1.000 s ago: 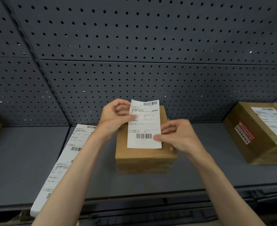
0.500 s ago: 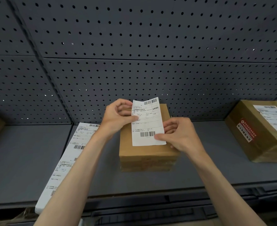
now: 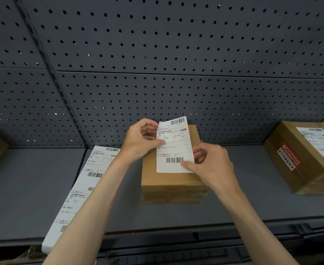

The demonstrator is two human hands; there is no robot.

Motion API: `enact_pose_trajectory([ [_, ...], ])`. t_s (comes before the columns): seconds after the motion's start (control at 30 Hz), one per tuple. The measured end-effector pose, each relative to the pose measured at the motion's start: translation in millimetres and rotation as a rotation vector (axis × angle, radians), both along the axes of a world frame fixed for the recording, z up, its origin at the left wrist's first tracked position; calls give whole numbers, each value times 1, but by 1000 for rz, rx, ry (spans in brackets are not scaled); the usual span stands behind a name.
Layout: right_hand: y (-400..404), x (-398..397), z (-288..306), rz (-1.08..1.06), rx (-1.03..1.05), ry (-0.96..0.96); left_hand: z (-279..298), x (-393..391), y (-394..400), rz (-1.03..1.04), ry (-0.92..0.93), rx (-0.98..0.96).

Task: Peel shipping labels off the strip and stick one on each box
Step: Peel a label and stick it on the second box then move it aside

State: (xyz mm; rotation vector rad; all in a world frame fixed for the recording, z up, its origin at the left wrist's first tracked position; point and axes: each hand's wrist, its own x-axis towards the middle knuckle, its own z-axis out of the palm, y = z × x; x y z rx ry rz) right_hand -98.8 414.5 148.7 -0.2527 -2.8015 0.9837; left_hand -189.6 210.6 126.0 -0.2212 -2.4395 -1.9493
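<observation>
My right hand (image 3: 212, 165) pinches the lower right corner of a white label (image 3: 173, 145), thumb on its printed face beside the barcode. My left hand (image 3: 141, 141) grips the label's left edge higher up, thumb across the front. The label hangs tilted over the top of a plain brown cardboard box (image 3: 171, 178) at the middle of the shelf (image 3: 23, 188); whether it touches the box I cannot tell. A long white strip (image 3: 81, 190) of printed labels runs from the shelf's front edge toward the back, left of the box. Near the right end sits a glossy taped box (image 3: 308, 157), already labelled. The shelf is matte grey; dark perforated pegboard (image 3: 157, 54) rises behind.
</observation>
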Motion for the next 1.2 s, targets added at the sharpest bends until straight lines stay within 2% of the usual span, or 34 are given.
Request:
enact_pose_trajectory([
  [0.2, 6, 8, -5, -27, 61, 60, -1, 1, 4, 22, 24, -107],
  [0.33, 8, 9, -12, -34, 47, 95, 1, 3, 7, 70, 74, -261],
  [0.5, 9, 8, -18, -35, 25, 106, -3, 2, 9, 119, 80, -279],
  [0.83, 12, 8, -23, 0, 12, 141, -13, -2, 4, 235, 171, -435],
  [0.93, 14, 7, -24, 48, 66, 150, -11, 4, 0, 181, 250, -498],
  [1.03, 17, -2, -25, 115, 172, 182, -7, 14, 1, 27, 337, -584],
  [1.2, 19, -40, -17, 391, 337, 168, -2, 12, 8, -157, 437, -787],
])
